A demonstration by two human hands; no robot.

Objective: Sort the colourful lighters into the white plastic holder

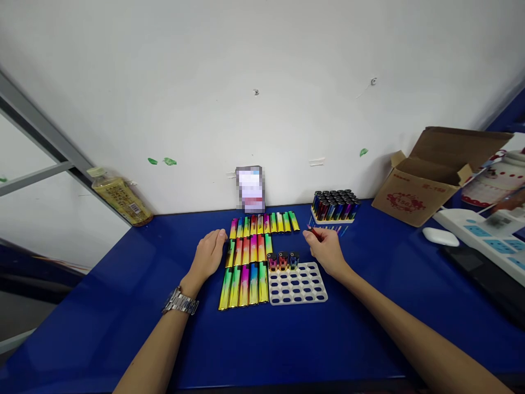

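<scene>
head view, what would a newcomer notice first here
The rows of shiny rainbow lighters lying on the blue table stand out first, at centre. Right of them is a white holed tray with three lighters upright in it, and behind it a packed block of upright lighters. The right hand pinches a slim red item, and far right sits an open cardboard box.

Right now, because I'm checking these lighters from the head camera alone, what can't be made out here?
In the head view:
- The slim red item at the right hand: the fingers cover most of it, so its kind is unclear.
- The card against the wall: pixelation hides its face.
- The white power strip: the right edge cuts it off.
- The bottle's label: too small to read.
</scene>
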